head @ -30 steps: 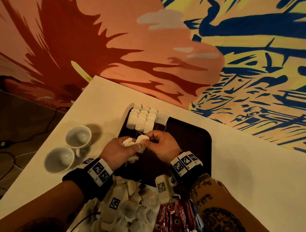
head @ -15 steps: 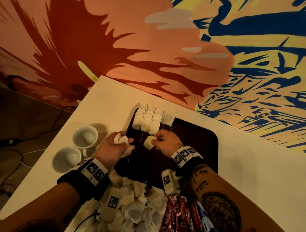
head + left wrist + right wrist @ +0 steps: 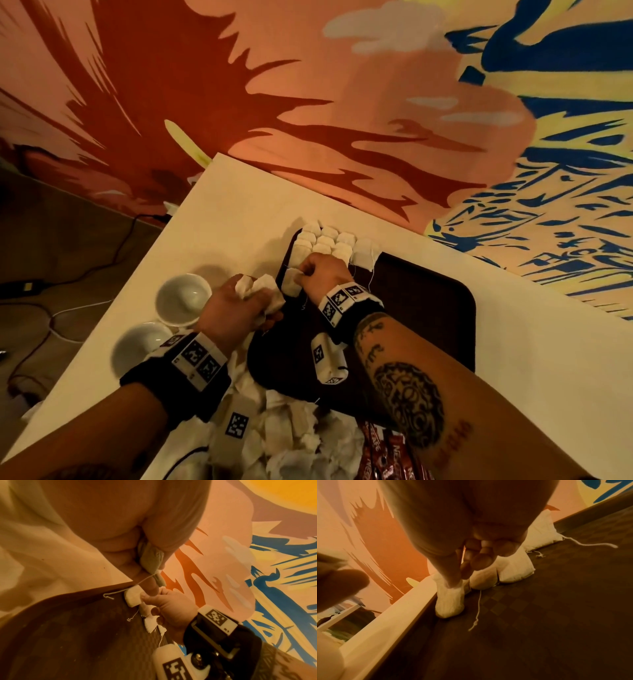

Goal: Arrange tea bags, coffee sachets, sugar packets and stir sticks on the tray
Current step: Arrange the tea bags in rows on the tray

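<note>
**Tea bag going down at the tray's left edge**

The right hand [image 3: 320,272] pinches one tea bag [image 3: 292,286] between thumb and fingers [image 3: 453,580], setting it on the dark tray [image 3: 428,308] at the near end of the rows of tea bags [image 3: 325,240] packed into the far left corner; its string [image 3: 476,609] trails loose on the tray floor. The left hand [image 3: 236,305] hangs just beside, at the tray's left edge, fingers curled round a small bunch of spare bags [image 3: 260,291]; more lie heaped on the desk [image 3: 239,205] near the person, beside red coffee sachets [image 3: 380,455]; two white cups [image 3: 181,299] stand off to the left.

The bags look light, soft and pillowy, so they should crush or tear under a hard squeeze; a gentle pinch at the top edge seems best, keeping the filled body free to settle flat against its neighbour. The strings are likely to snag on fingers or drag other bags out of line, so each release wants a clean lift away.
</note>
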`<state>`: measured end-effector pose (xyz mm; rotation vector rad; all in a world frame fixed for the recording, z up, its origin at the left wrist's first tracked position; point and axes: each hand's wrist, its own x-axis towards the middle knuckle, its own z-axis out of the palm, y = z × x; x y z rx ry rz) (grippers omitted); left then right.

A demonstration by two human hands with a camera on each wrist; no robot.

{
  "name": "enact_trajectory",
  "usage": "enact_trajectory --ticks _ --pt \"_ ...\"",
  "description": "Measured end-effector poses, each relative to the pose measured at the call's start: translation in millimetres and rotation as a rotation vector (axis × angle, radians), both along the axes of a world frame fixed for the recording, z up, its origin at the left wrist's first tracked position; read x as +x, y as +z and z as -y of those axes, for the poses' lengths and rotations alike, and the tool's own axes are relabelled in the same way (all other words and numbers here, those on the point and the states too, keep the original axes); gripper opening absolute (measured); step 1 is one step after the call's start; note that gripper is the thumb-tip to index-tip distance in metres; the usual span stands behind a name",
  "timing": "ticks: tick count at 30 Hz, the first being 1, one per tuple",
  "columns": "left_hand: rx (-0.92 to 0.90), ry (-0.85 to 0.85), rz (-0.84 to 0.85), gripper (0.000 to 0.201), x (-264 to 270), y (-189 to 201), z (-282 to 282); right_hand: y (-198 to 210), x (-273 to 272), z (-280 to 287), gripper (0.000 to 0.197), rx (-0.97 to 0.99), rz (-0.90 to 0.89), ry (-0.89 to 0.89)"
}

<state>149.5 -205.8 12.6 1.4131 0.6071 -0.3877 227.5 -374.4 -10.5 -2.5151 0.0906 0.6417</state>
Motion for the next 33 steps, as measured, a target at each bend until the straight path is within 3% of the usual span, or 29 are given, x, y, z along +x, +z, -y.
enact_trajectory --ticks 11,17,27,33 --pt "0.050 -0.032 0.019 0.011 3.7 -6.8 10.2 -8.5 18.7 -1.0 0.015 -0.120 0.015 0.133" --pt "0.045 -0.060 0.027 0.014 3.2 -11.9 13.7 -6.4 19.5 2.4 0.014 -0.119 0.020 0.088" --pt "0.101 -0.093 0.036 0.006 0.1 -11.0 20.8 14.4 5.1 16.8 0.014 0.037 0.068 -0.020" --pt "0.061 -0.093 0.058 0.007 -6.6 -6.7 28.7 41.7 -19.9 14.6 0.033 0.244 0.081 -0.015"
